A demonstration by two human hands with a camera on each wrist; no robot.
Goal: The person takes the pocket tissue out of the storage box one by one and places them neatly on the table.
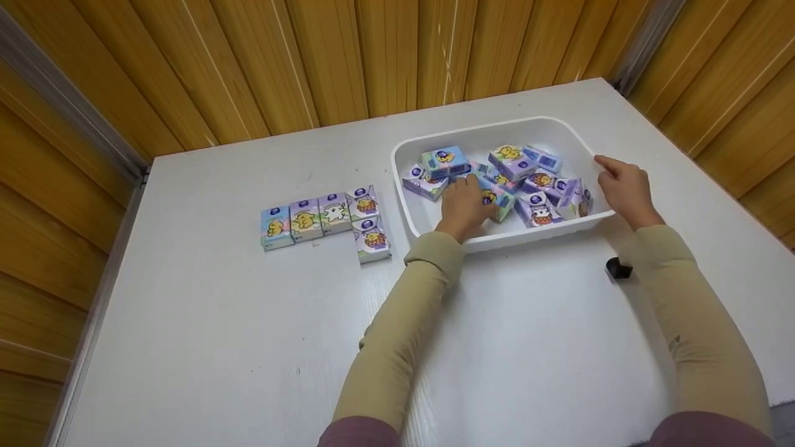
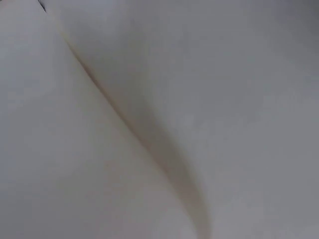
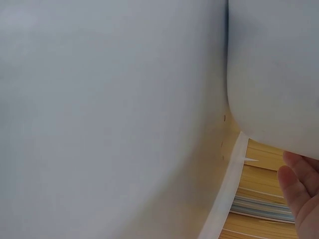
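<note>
A white plastic tub holds several small cartoon-printed packs that look like pocket tissues. My left hand reaches down inside it at the left. Its fingers are among the packs, and the thumb lies by a blue-green pack; whether they grip it I cannot tell. Along the tub's right side, my right hand touches the rim with its fingertips. From the right wrist, the fingers appear at the tub's outer edge. Only a blurred pale surface fills the left wrist view.
Left of the tub, several packs form a row on the white table, with one pack below its right end. A small black object lies near the right forearm. Yellow wood-look panels stand behind the table.
</note>
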